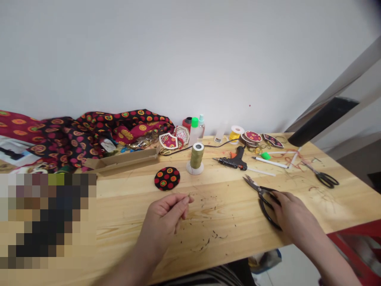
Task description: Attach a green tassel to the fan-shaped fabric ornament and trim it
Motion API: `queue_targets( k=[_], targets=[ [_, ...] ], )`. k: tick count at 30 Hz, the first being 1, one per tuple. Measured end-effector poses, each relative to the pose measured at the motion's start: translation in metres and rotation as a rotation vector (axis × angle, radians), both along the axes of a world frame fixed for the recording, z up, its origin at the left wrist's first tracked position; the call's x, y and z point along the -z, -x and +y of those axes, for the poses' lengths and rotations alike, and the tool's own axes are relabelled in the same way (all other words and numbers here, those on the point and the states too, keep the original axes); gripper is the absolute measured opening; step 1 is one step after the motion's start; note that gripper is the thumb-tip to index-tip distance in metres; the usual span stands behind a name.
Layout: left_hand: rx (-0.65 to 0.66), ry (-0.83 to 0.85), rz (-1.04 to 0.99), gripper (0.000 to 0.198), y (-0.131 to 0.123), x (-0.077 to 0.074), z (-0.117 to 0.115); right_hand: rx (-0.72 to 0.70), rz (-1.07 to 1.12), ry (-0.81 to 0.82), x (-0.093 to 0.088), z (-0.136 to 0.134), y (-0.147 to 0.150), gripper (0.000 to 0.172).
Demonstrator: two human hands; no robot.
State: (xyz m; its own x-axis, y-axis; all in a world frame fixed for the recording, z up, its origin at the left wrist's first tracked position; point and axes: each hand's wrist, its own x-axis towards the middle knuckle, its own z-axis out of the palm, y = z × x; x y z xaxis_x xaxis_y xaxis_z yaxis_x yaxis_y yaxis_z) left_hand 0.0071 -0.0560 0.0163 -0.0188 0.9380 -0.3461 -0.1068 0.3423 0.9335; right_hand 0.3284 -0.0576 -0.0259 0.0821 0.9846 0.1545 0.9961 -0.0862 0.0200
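Observation:
My left hand is closed in a pinch above the middle of the table. A bit of thin olive thread just shows at its fingertips. My right hand grips the black handles of a pair of scissors, whose slightly parted blades point up and left on the wood. Beyond my left hand lies a round black fabric piece with red and orange motifs. Beside it stands an olive thread spool on its white base.
Behind are a black glue gun, bottles, a yellow spool and a cardboard tray. Patterned cloth is heaped at left. More scissors lie right, below a black tube. Dark scraps dot the table. The lower left is pixelated.

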Motion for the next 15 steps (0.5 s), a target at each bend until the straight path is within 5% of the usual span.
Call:
queue_targets(
  k=[11,15],
  targets=[
    [-0.044,0.019,-0.038,0.024,0.000,-0.001,-0.001,-0.051,0.096,0.102,-0.008,-0.003,-0.004,0.043],
    [-0.041,0.009,-0.023,0.023,-0.001,-0.001,-0.001,-0.011,0.274,-0.029,-0.021,-0.008,0.007,0.037]
  ],
)
